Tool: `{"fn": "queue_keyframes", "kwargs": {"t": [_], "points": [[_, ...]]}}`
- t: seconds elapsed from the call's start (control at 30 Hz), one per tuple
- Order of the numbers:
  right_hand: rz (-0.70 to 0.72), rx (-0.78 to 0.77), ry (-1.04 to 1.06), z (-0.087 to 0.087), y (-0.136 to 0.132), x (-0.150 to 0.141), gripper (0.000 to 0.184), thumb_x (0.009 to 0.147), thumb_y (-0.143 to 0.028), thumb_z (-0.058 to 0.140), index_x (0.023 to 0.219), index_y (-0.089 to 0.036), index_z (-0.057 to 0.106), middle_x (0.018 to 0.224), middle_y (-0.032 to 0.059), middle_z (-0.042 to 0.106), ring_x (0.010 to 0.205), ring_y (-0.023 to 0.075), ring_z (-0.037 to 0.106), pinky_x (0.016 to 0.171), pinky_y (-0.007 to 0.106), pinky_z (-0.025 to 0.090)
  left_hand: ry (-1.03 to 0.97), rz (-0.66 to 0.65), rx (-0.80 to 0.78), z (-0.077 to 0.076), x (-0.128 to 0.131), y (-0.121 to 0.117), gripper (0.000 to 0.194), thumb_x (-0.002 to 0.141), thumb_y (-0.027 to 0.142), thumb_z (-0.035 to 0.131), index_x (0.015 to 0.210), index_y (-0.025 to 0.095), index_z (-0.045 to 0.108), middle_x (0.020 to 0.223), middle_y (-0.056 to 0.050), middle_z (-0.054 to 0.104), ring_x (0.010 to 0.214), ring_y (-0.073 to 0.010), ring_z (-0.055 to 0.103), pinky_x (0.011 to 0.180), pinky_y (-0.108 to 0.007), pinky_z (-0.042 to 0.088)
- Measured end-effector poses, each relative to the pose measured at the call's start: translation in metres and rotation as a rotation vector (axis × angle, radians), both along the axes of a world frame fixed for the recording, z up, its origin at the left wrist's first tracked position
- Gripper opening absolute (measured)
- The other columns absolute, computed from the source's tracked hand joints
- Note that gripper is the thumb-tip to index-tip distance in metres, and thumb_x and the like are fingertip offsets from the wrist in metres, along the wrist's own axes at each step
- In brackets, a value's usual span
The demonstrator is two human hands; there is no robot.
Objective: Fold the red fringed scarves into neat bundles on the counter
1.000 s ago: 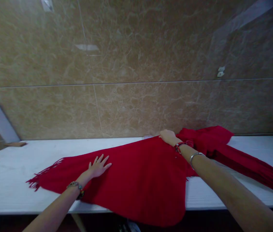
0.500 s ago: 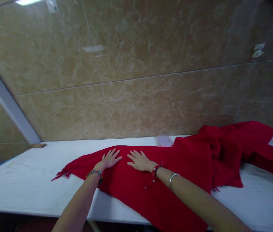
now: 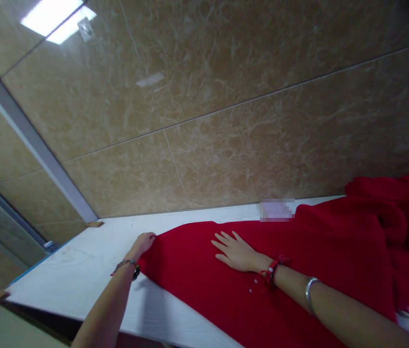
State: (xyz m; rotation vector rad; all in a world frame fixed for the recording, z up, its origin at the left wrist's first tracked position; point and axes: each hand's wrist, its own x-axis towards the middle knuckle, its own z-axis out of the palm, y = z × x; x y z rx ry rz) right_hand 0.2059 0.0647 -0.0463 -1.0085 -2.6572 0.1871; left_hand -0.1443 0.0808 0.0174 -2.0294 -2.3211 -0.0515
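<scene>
A red scarf (image 3: 190,261) lies spread across the white table, its near side hanging toward the front edge. My left hand (image 3: 145,242) is closed at the scarf's narrow left end, its fingers curled around the cloth. The fringe seen at that end earlier does not show now. Farther right, my right hand (image 3: 236,252) rests palm down on the scarf with fingers spread. A bracelet circles each wrist, plus a silver bangle on the right forearm.
The white table (image 3: 66,270) runs along a brown marbled wall (image 3: 226,159). Bunched red cloth (image 3: 407,232) is heaped at the right. A blurred pale rectangular patch (image 3: 276,210) sits by the wall. A small brown block (image 3: 94,224) stands at the table's back left corner.
My left hand has moved from lying flat on the scarf to its left end and closed there. The right hand stays flat on the cloth. The view has turned left.
</scene>
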Motion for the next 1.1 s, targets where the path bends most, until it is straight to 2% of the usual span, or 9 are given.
{"fn": "queue_keyframes", "kwargs": {"t": [0.17, 0.3, 0.47, 0.6, 0.7, 0.77, 0.87, 0.97, 1.1], "points": [[-0.009, 0.009, 0.039, 0.001, -0.002, 0.000, 0.051, 0.087, -0.046, 0.027, 0.130, -0.021, 0.038, 0.137, 0.0108, 0.033, 0.126, 0.0285, 0.025, 0.100, 0.053, 0.018, 0.016, 0.008, -0.110, 0.003, -0.012, 0.008, 0.022, 0.067, 0.016, 0.051, 0.083, 0.020, 0.066, 0.085, -0.003, 0.069, 0.077, -0.0164, 0.062, 0.068, -0.022, 0.046], [-0.016, 0.011, 0.059, 0.001, -0.001, -0.001, 0.049, 0.086, -0.044, 0.031, 0.128, -0.020, 0.041, 0.135, 0.0113, 0.035, 0.125, 0.0288, 0.027, 0.100, 0.052, 0.019, 0.056, 0.061, -0.053, 0.007, -0.015, 0.019, 0.016, 0.063, 0.014, 0.053, 0.075, 0.016, 0.065, 0.082, -0.007, 0.068, 0.079, -0.0195, 0.062, 0.070, -0.025, 0.046], [-0.022, -0.018, 0.050, 0.001, 0.001, -0.003, 0.049, 0.086, -0.044, 0.031, 0.127, -0.021, 0.042, 0.135, 0.0102, 0.036, 0.125, 0.0282, 0.028, 0.100, 0.051, 0.017, 0.101, 0.120, 0.179, 0.018, -0.011, 0.033, 0.036, 0.076, 0.014, 0.037, 0.108, 0.007, 0.051, 0.112, -0.019, 0.054, 0.108, -0.0253, 0.049, 0.087, -0.037, 0.040], [-0.049, -0.031, 0.059, 0.001, 0.003, -0.003, 0.048, 0.086, -0.044, 0.031, 0.128, -0.022, 0.042, 0.135, 0.0093, 0.036, 0.125, 0.0269, 0.028, 0.101, 0.049, 0.017, 0.076, -0.032, 0.184, -0.006, 0.006, 0.036, 0.053, 0.077, 0.025, 0.045, 0.128, 0.015, 0.033, 0.136, -0.014, 0.031, 0.127, -0.0242, 0.027, 0.098, -0.037, 0.031], [-0.094, -0.023, 0.060, -0.001, 0.006, -0.003, 0.049, 0.086, -0.046, 0.031, 0.128, -0.022, 0.042, 0.136, 0.0097, 0.035, 0.126, 0.0268, 0.025, 0.100, 0.048, 0.017, 0.028, -0.136, 0.198, -0.028, 0.010, 0.017, 0.052, 0.078, 0.026, 0.045, 0.128, 0.015, 0.033, 0.139, -0.013, 0.023, 0.129, -0.0276, 0.019, 0.101, -0.042, 0.026], [-0.132, -0.014, 0.060, -0.003, 0.010, -0.003, 0.050, 0.086, -0.046, 0.030, 0.127, -0.021, 0.042, 0.136, 0.0101, 0.034, 0.126, 0.0272, 0.024, 0.100, 0.047, 0.018, -0.006, -0.173, 0.234, -0.032, 0.008, -0.005, 0.045, 0.080, 0.025, 0.042, 0.124, 0.016, 0.038, 0.136, -0.013, 0.028, 0.127, -0.0266, 0.023, 0.102, -0.043, 0.026], [-0.173, -0.004, 0.062, -0.007, 0.013, -0.003, 0.050, 0.086, -0.046, 0.030, 0.127, -0.020, 0.043, 0.136, 0.0104, 0.035, 0.126, 0.0272, 0.025, 0.100, 0.047, 0.018, -0.084, -0.287, 0.183, -0.021, 0.008, -0.047, 0.032, 0.083, 0.029, 0.039, 0.112, 0.018, 0.049, 0.120, -0.010, 0.045, 0.114, -0.0219, 0.040, 0.099, -0.040, 0.030], [-0.192, 0.003, 0.061, -0.008, 0.013, -0.004, 0.050, 0.085, -0.045, 0.031, 0.126, -0.019, 0.044, 0.135, 0.0097, 0.036, 0.125, 0.0267, 0.027, 0.100, 0.046, 0.019, -0.163, -0.430, -0.030, -0.007, 0.018, -0.085, 0.030, 0.079, 0.037, 0.049, 0.103, 0.020, 0.054, 0.107, -0.006, 0.052, 0.102, -0.0188, 0.047, 0.094, -0.035, 0.037], [-0.223, 0.024, 0.075, -0.005, 0.009, -0.005, 0.047, 0.085, -0.039, 0.033, 0.124, -0.015, 0.046, 0.132, 0.0107, 0.040, 0.123, 0.0248, 0.031, 0.100, 0.043, 0.021, -0.142, -0.488, -0.162, -0.004, 0.032, -0.106, 0.035, 0.072, 0.029, 0.057, 0.106, 0.020, 0.053, 0.111, -0.006, 0.052, 0.103, -0.0184, 0.047, 0.091, -0.030, 0.039]]}}
